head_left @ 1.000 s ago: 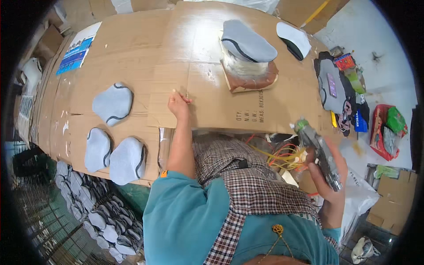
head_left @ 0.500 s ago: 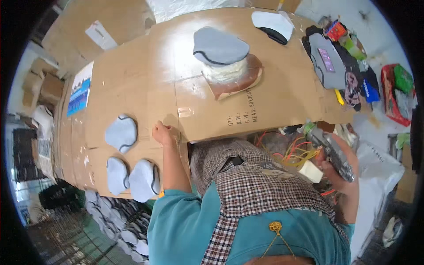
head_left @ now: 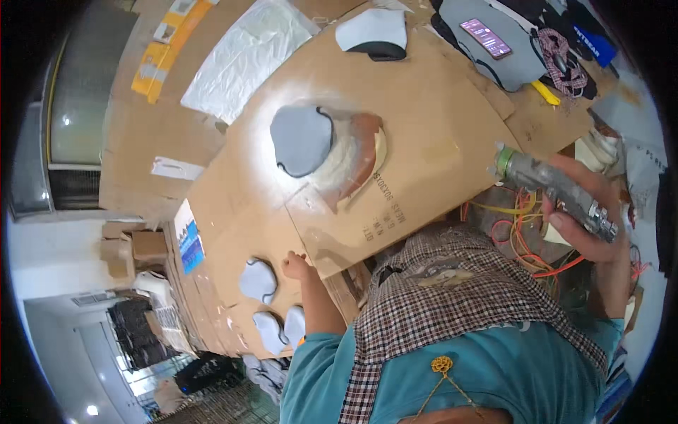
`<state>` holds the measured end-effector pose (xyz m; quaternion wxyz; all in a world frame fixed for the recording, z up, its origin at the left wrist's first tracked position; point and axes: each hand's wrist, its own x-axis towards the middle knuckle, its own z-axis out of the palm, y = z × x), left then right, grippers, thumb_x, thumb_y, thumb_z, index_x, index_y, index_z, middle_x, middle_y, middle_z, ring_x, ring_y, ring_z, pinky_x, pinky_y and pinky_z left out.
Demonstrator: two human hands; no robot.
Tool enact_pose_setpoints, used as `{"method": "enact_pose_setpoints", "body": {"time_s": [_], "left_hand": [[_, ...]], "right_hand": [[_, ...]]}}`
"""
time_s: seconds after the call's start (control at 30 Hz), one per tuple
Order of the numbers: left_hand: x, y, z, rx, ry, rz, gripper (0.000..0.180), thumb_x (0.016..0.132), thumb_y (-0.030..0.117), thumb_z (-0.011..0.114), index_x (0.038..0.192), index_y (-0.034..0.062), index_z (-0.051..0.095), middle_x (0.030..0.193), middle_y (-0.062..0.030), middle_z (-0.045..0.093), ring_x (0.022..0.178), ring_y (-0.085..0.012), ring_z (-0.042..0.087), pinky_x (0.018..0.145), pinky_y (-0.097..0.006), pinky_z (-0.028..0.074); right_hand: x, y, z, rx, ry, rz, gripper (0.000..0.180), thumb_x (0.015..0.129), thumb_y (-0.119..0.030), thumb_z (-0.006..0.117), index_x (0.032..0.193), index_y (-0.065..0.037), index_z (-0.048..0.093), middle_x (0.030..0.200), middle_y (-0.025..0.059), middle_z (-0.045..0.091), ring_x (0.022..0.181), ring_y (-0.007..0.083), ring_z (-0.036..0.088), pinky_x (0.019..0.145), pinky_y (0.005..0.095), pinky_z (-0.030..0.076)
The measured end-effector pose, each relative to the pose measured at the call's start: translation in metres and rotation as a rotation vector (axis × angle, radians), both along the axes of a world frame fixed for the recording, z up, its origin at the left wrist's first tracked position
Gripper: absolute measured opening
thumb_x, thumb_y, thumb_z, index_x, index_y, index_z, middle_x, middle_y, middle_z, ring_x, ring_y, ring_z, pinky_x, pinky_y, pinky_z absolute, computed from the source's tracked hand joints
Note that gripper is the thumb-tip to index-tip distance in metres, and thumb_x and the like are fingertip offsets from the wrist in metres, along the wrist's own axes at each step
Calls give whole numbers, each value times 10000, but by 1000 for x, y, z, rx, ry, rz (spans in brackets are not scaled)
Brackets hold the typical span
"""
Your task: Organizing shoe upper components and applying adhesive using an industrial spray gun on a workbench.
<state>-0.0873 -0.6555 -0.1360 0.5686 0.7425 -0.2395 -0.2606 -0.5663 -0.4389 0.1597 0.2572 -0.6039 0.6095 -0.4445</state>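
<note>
My right hand (head_left: 592,219) grips a grey metal spray gun (head_left: 551,189) at the right, its nozzle end pointing toward the cardboard-covered table (head_left: 438,134). My left hand (head_left: 296,266) rests with its fingers on the near edge of a loose cardboard sheet (head_left: 339,233); it holds nothing that I can see. A stack of grey fabric pieces (head_left: 302,139) lies on a brown, paint-stained board (head_left: 357,159) in the middle of the table. Three grey fabric pieces (head_left: 258,280) lie left of my left hand.
Another grey piece on a black one (head_left: 373,33) lies at the far edge. A phone (head_left: 486,38) rests on grey cloth at the top right among clothes. Coloured wires (head_left: 522,240) hang under my right hand. A white plastic sheet (head_left: 244,56) lies beyond the table.
The view has swung and tilted left. My right hand has raised the spray gun up beside the table's edge. My left hand has stayed on the cardboard edge.
</note>
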Motion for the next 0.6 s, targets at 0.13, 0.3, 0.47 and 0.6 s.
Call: {"method": "enact_pose_setpoints", "body": {"time_s": [0.13,0.3,0.47,0.6], "left_hand": [[-5,-7,14,68,-28,116,233,785,162,477,795,-62,413,689,-129,484,474,-200,491,403,-300,424],[-7,-11,9,17,-76,166,253,812,158,399,802,-94,406,697,-152,483,444,-220,490,396,-307,426],[8,-3,-13,-64,-64,230,272,805,137,370,791,-131,417,719,-181,502,416,-231,485,379,-313,422],[31,-3,-27,-40,14,285,221,833,160,367,848,-60,355,786,-164,439,499,-222,504,414,-306,453]], "right_hand": [[-44,-12,11,97,17,219,458,652,-30,586,1097,14,487,936,124,579,696,167,575,612,277,452],[-61,-39,10,70,-112,70,474,636,-42,598,1094,14,489,918,99,568,690,141,565,611,265,454],[-61,-67,28,78,-123,217,518,651,-90,630,1129,6,452,891,92,557,674,118,546,614,247,452],[-37,-93,43,98,-6,292,528,655,-103,626,1138,5,442,873,88,549,665,117,540,605,247,449]]}}
